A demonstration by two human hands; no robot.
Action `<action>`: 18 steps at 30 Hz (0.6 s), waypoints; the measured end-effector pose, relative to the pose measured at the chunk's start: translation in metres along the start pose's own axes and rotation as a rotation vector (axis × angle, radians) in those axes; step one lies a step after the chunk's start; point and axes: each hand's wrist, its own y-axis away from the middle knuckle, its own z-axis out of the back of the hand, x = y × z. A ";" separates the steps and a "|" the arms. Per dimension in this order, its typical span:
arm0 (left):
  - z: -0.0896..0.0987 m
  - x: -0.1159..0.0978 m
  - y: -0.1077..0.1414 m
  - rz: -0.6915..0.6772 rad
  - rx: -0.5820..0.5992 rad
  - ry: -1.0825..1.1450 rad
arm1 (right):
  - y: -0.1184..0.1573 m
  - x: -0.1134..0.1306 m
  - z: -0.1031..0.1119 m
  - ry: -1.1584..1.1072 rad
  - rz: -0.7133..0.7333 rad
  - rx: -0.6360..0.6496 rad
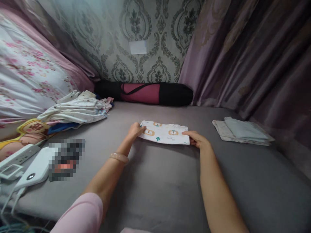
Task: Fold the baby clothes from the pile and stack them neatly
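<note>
A folded white cloth printed with orange animal faces (pixel 162 133) lies level between two hands, over the middle of a grey bedsheet (pixel 155 184); whether its underside touches the sheet cannot be told. The left hand (pixel 135 131) pinches its left end, thumb on top, and the right hand (pixel 198 139) pinches its right end likewise, the other fingers partly hidden below. A pale bangle (pixel 119 157) circles the left forearm.

Beyond the cloth, a black and burgundy cylindrical bag (pixel 145 93) with a black strap lies along the patterned wallpaper (pixel 107 32), which carries a white panel (pixel 138 47). To the left, a loose heap of clothes (pixel 75 108) sits against floral fabric (pixel 31 68), with a yellow printed item (pixel 31 132) beside it. Nearer on that side are a power strip (pixel 20 157), a white power bank (pixel 36 168) with a cable, and a pixelated object (pixel 65 160) just beside it. To the right, well apart from the cloth, a stack of folded cloths (pixel 243 131) lies in front of a purple curtain (pixel 218 58).

Counted, there is one cloth in the hands, showing three orange faces, one cylindrical bag, one power strip, one power bank and one wall panel. The stack shows at least two pieces; the heap's garments overlap too much to count.
</note>
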 end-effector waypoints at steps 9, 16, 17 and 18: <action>-0.003 0.017 0.048 -0.020 -0.038 -0.131 | 0.016 -0.013 0.020 0.200 -0.021 0.287; -0.016 -0.015 0.067 -0.492 -0.306 -0.199 | 0.022 -0.013 0.021 0.205 0.074 0.360; -0.022 -0.020 0.066 -0.624 -0.254 -0.159 | 0.024 -0.012 0.021 0.199 0.090 0.366; -0.029 -0.024 0.064 -0.730 -0.208 -0.124 | 0.026 -0.011 0.020 0.189 0.107 0.370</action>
